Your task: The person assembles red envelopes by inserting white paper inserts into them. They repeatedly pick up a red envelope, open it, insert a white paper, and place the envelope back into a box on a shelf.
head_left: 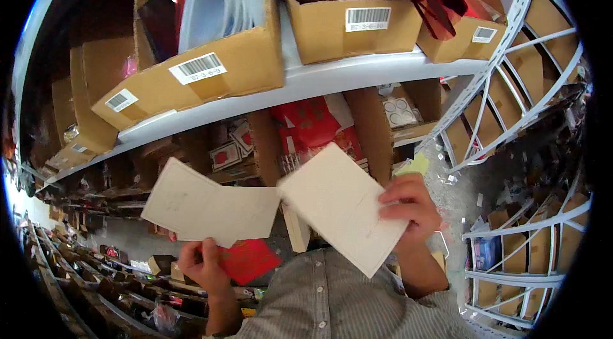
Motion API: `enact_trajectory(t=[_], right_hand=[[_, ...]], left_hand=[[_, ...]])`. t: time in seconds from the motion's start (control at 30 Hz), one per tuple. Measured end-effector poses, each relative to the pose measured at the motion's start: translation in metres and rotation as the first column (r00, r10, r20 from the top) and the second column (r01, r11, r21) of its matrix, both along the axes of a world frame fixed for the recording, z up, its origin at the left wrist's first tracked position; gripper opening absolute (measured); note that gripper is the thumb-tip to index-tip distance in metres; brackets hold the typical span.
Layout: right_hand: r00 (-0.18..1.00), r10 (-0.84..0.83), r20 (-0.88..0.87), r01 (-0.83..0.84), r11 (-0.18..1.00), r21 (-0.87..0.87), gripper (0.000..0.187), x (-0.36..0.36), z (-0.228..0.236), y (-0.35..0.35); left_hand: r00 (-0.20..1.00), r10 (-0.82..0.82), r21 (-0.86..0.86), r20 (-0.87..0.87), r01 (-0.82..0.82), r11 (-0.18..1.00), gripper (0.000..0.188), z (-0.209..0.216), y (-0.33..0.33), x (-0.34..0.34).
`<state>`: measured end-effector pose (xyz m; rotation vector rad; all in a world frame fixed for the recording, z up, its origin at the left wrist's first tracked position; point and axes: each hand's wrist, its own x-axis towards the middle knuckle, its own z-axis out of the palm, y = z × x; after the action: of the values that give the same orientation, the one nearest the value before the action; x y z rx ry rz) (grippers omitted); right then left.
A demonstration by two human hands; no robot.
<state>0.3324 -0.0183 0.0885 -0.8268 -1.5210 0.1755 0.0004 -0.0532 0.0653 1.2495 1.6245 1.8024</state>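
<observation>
Grey metal shelving [300,75] with cardboard bins [223,77] fills the background, above and to both sides. Before the lower shelf's front edge, in front of the person's shirt, both hands hold up pale cards. The left hand [205,266], wrist raised, pinches the bottom edge of a folded cream card [220,208] between thumb and curled fingers, its panels spread open. A red paper piece [249,261] shows just beside that hand; whether it is gripped cannot be told. The right hand [414,208], held higher with fingers bent inward, clasps a tilted off-white rectangular card [338,205] at its right edge.
</observation>
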Motion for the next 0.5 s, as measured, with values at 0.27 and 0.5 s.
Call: enact_trajectory(t=[0.27,0.5], right_hand=[[0.97,0.016,0.244,-0.011,1.0,-0.024,0.031,-0.052,0.01,-0.025],[0.926,0.374,0.053,-0.344,0.893,-0.29,0.053,-0.085,0.03,-0.02]], left_hand=[[0.703,0.008,0.306,-0.712,0.299,0.904,0.024,0.02,0.008,0.049],[0.59,-0.119,0.23,-0.798,0.482,0.845,0.024,0.028,-0.003,0.054]])
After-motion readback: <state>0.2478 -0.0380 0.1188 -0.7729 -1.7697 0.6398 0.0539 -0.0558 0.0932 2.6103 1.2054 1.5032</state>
